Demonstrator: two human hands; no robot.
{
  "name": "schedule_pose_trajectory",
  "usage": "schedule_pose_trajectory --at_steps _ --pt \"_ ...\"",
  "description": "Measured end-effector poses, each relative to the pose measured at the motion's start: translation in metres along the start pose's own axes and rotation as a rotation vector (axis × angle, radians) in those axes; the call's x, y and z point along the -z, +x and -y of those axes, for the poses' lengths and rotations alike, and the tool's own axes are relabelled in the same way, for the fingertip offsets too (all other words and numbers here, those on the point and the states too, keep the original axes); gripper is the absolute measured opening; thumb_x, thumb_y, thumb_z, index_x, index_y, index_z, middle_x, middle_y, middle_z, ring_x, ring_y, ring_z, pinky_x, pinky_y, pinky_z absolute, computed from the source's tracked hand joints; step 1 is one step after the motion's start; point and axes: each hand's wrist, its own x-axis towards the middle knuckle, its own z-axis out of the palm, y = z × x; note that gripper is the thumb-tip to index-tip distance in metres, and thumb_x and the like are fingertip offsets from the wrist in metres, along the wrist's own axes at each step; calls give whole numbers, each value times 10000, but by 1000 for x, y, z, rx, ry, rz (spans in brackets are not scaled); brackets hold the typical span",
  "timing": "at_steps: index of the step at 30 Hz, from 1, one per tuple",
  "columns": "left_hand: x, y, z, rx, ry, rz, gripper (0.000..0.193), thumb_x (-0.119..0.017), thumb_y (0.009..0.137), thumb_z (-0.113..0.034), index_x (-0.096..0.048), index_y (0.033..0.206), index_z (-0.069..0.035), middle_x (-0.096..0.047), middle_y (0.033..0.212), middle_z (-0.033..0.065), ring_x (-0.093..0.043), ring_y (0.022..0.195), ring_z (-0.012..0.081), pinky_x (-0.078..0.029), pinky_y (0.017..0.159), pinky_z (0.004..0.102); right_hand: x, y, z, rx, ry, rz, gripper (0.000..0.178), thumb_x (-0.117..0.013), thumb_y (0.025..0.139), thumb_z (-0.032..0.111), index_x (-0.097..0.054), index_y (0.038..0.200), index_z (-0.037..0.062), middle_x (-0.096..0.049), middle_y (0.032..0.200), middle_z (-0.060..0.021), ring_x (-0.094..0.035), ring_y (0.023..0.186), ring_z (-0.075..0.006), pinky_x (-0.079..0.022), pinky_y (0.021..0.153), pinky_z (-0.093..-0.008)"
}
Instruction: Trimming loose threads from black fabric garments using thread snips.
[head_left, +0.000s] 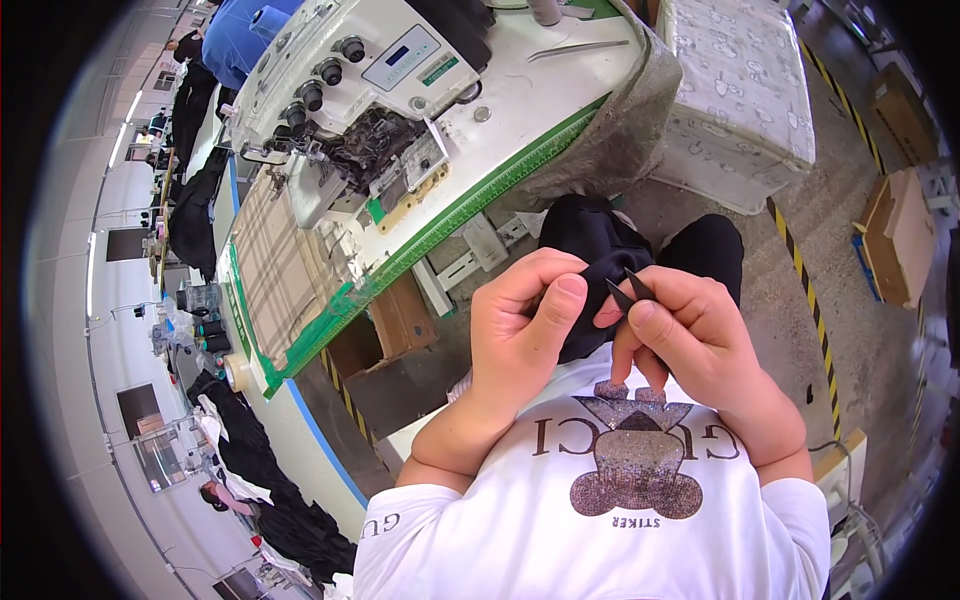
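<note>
Left hand (527, 325) pinches black cloth (616, 262) between thumb and index finger, right of frame centre. Right hand (690, 335), just beside it, grips a small black two-pointed tool (641, 287), tips slightly apart, over the cloth; can't tell if they touch it. Sewing machine (375, 95) upper left, metal tweezers (578, 48) on table (515, 120), top centre.

I'm in a garment workshop, quick call: sewing machine (405, 75) with dials and small screen at my 11 o'clock, on a white worktable (500, 130) edged with a green measuring strip (500, 182). Dark cloth (262, 455) heaped at 8, more at 10. Black-and-yellow floor tape (806, 288) at 3, cardboard box (897, 237) beyond it, all factory-style.
</note>
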Motion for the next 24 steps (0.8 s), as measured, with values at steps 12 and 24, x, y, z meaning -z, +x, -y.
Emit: schedule_pose_trajectory --at_steps 12,24 --pt "1 -1 1 32 -4 -10 186 -567 906 -138 -601 907 45 -544 795 9 -411 664 40 -313 562 181 0 -1 -4 56 34 -9 204 -441 940 130 -594 925 -5 -619 616 -52 -434 428 -18 -337 411 -173" --pt "0 -2 -2 17 10 -10 186 -565 907 -138 -604 883 42 -554 794 23 -428 667 50 -325 572 188 0 0 -1 15 21 -11 203 -446 932 125 -593 904 -12 -625 609 -60 -436 415 -21 -336 402 -174"
